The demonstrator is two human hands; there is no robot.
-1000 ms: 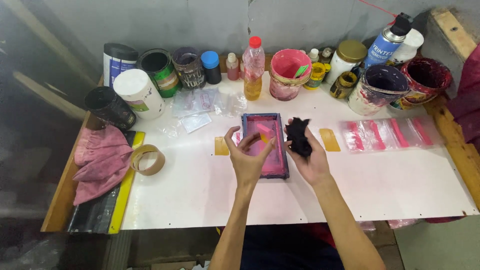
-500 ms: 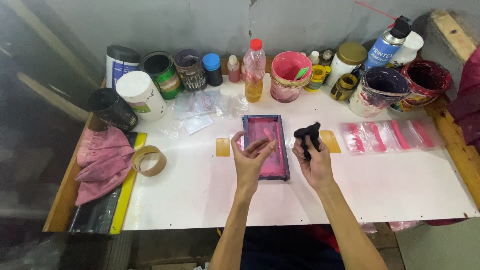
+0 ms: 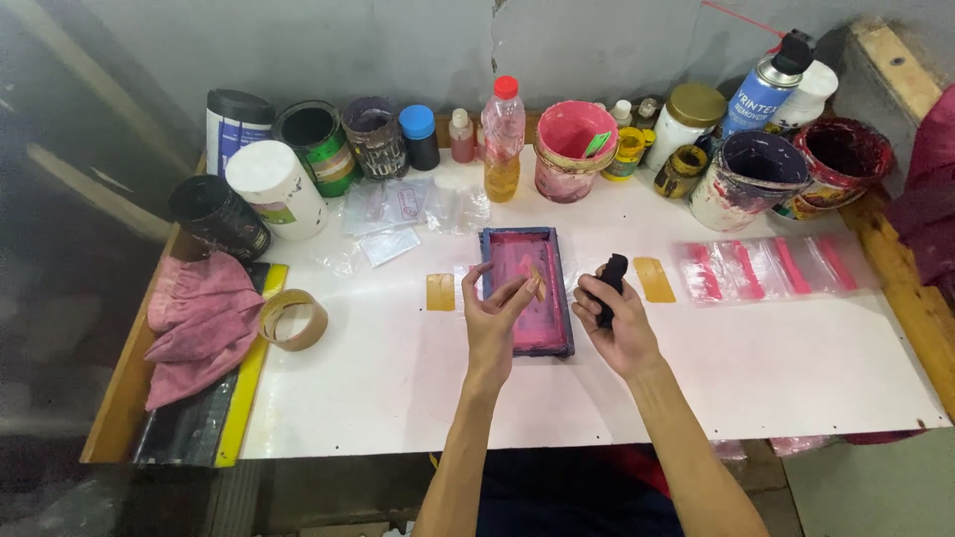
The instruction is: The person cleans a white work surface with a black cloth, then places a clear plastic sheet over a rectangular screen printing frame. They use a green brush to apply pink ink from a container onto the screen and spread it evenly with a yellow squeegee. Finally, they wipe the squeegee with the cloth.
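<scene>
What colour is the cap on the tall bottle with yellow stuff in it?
Red. The cap shows clearly in the head view, at the back of the table.

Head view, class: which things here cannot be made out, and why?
- Black object: the right hand wraps it, so its shape is unclear.
- Small frame: the left hand covers its near left part.
- Red cloth: cut off by the right edge.

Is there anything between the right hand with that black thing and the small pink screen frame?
Nothing visible. The right hand grips the black piece just right of the pink screen frame; only bare white tabletop lies between.
</scene>
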